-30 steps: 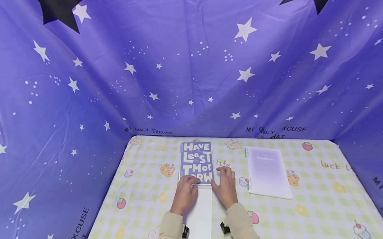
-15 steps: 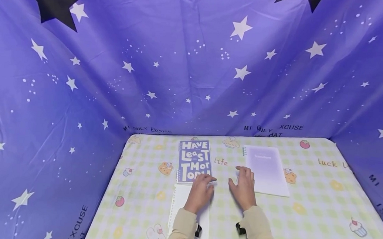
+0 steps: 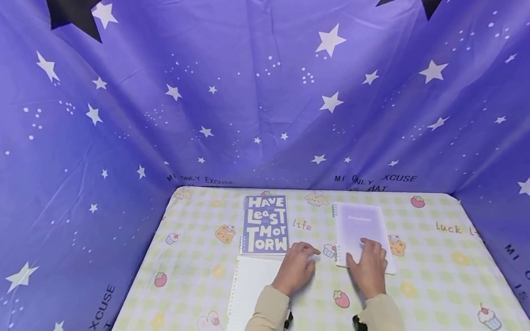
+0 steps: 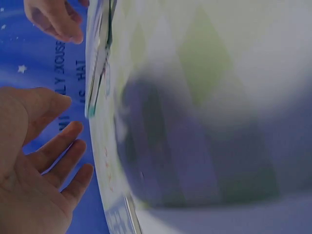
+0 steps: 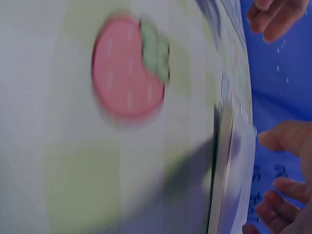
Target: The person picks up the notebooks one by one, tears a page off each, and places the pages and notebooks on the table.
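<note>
Two nbs. flat, blue nb. (image 3: 266, 226) & lilac nb. (image 3: 361, 226), nothing gripped: prob. partway

L to R, all places rel. to the blue nb. Just in front of its near edge: white paper (image 3: 251, 290), flat, punched holes down its L side, partly hidden by the L sleeve (image 3: 266, 309). One sheet or a stack, can't tell; same for whether it touches the nb. Blue nb. itself: cover up, closed by the look of it, ring-bound on its L side, lying on the checked surface (image 3: 181, 303). Neither hand's on it, so prob. done w/.

Just R of its near R corner: L hand (image 3: 296, 267), fingers loosely bent, grasping nothing; L wrist view has it apart from the surface.

Well R of the blue nb., roughly level w/ it: lilac nb., cover up, ring-bound on its L too, lying flat. R hand (image 3: 370, 265) is over its near end, fingers loose & a bit spread, clasping nothing; contact w/ the cover can't be told.

Status: done, as far as visible: both nbs. laid side by side w/ a gap, covers up. Left: prob. sthg. w/ the lilac nb., given where the R hand is; no grasp there yet. Paper's outside both nbs.; finished w/ or not, unclear.
</note>
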